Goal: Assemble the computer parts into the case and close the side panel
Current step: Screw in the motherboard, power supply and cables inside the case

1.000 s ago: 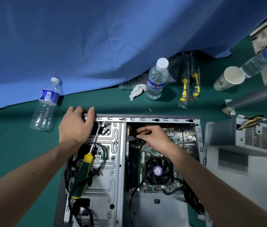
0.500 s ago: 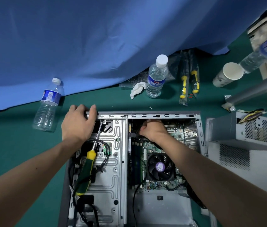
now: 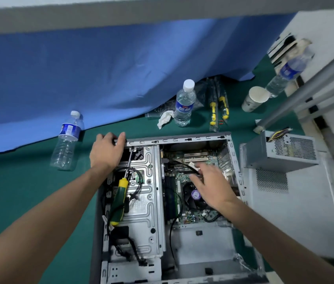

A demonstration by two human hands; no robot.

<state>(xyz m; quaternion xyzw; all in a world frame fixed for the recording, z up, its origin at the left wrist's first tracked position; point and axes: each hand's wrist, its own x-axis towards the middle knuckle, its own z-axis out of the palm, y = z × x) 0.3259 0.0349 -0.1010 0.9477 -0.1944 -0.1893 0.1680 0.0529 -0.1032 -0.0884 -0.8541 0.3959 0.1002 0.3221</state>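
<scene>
Your left hand (image 3: 107, 153) grips the top rim of the open case (image 3: 182, 138) at centre frame, fingers curled over its edge. Your right hand (image 3: 213, 186) hovers over the motherboard (image 3: 194, 160) with fingers relaxed, its fingertips at a black cable (image 3: 184, 166), though whether they pinch it is unclear. The screwdriver (image 3: 119, 201) lies in the case below your left hand.

The left hand (image 3: 107, 153) grips the far top edge of the open computer case (image 3: 182, 138), fingers curled over the rim, with a green-and-yellow screwdriver (image 3: 119, 201) lying on the drive cage (image 3: 143, 212) just below that grip. The right hand (image 3: 213, 185) is over the motherboard (image 3: 194, 160), fingers relaxed, touching a black cable (image 3: 184, 166) with a white connector (image 3: 192, 165); the CPU fan (image 3: 192, 196) sits partly under its palm. To the right of this hand, outside the case, a power supply (image 3: 285, 152) rests on the side panel (image 3: 285, 212).
</scene>
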